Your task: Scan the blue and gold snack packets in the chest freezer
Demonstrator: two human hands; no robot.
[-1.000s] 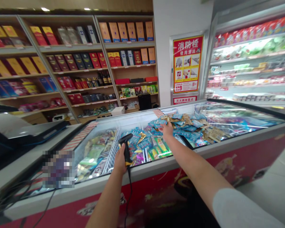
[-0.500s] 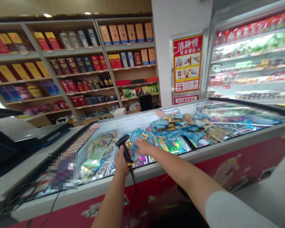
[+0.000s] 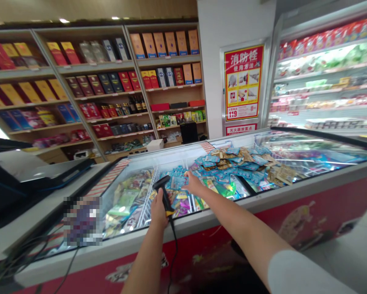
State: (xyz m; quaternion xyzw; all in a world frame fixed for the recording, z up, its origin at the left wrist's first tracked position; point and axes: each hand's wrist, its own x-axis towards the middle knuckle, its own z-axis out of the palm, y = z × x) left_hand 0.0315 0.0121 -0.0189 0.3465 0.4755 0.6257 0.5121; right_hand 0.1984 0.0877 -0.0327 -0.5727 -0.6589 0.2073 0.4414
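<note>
My left hand (image 3: 159,209) is wrapped round a black handheld barcode scanner (image 3: 165,197), its head tilted to the left and its cable hanging down the freezer front. Just to the right, my right hand (image 3: 194,184) pinches the right edge of a blue packet (image 3: 178,182), held in front of the scanner's head. Both hands are over the glass top of a chest freezer (image 3: 215,208). A heap of blue and brown packets (image 3: 232,159) lies on the glass to the right of my right hand.
On the left stand a counter (image 3: 27,212) with dark checkout equipment and loose cables (image 3: 24,255). Behind the freezer are shelves of boxed goods (image 3: 106,83) and a red poster (image 3: 243,83). A lit open refrigerator (image 3: 327,90) stands at the right.
My right hand has moved slightly right and up, and the blue packet now shows flat beside the scanner. The scanner has shifted slightly right in my left hand. The view has moved a little.
</note>
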